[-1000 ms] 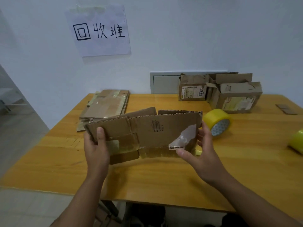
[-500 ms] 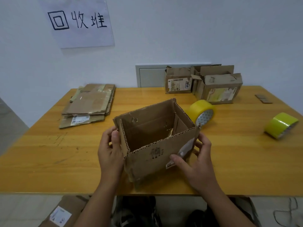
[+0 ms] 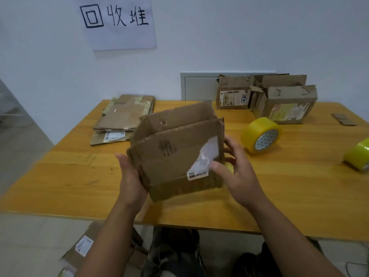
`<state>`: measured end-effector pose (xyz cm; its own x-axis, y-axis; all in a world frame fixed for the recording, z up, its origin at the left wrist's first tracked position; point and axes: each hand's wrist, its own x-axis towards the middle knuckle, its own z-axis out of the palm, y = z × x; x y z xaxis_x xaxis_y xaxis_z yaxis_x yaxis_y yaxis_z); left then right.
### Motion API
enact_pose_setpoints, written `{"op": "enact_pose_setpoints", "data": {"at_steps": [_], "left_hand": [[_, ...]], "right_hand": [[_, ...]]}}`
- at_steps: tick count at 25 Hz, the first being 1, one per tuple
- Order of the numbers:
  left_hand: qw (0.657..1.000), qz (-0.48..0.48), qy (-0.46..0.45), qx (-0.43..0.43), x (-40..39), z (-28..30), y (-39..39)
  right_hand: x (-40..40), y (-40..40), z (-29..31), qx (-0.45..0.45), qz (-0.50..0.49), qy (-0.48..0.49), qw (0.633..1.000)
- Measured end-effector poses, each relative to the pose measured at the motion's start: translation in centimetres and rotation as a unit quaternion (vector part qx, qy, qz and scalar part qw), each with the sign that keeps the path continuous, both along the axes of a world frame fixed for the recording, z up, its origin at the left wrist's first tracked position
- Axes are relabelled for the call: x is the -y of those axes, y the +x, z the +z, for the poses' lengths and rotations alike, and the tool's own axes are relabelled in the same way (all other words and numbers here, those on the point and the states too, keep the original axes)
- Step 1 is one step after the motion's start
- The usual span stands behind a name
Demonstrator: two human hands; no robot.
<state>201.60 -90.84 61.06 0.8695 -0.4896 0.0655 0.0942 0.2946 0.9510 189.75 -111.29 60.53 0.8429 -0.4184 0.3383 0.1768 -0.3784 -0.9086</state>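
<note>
A worn brown cardboard box (image 3: 171, 154) with a torn white label is held over the wooden table (image 3: 279, 186), its walls pressed nearly flat together. My left hand (image 3: 131, 180) holds its left edge, fingers behind the cardboard. My right hand (image 3: 237, 172) holds the right edge, thumb on the label at the front and fingers round the side.
A stack of flattened cardboard (image 3: 121, 118) lies at the back left. Two opened boxes (image 3: 283, 102) stand at the back right against the wall. Two yellow tape rolls (image 3: 261, 134) (image 3: 358, 156) sit to the right. More cardboard (image 3: 79, 248) lies on the floor below the table edge.
The box was flat a second ago, opened into a square tube, and is now squeezed nearly flat again. Both hands stayed on its left and right edges.
</note>
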Motion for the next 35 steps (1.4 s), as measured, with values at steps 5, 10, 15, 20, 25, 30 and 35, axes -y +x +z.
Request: {"op": "enact_pose_setpoints", "data": {"at_steps": [5,10,15,20,25,30,35], "left_hand": [[0.995,-0.032,0.016,-0.096,-1.2,3.6,3.0],[0.991,-0.12,-0.006,-0.066,-2.0,4.5,4.6],[0.985,-0.079,0.149,0.038,-1.8,3.3,6.0],[0.989,0.049,0.127,0.064,-0.6,2.4,5.3],[0.985,-0.011,0.149,0.091,-1.9,1.7,5.6],[0.975,0.052,0.166,0.139,-1.5,1.9,5.5],[0.986,0.071,0.135,0.069,-1.4,2.5,4.4]], "right_hand": [[2.7,1.8,4.0,0.003,0.109,0.031,0.994],[4.1,3.2,5.5,-0.023,0.104,0.054,0.993],[4.6,3.3,5.9,-0.026,0.149,0.144,0.978],[3.1,3.7,5.7,-0.054,0.027,0.096,0.994],[3.1,4.7,4.8,-0.062,0.003,0.174,0.983],[3.4,4.7,3.8,-0.08,0.052,0.124,0.988],[2.3,5.2,3.0,-0.095,0.07,0.095,0.989]]}}
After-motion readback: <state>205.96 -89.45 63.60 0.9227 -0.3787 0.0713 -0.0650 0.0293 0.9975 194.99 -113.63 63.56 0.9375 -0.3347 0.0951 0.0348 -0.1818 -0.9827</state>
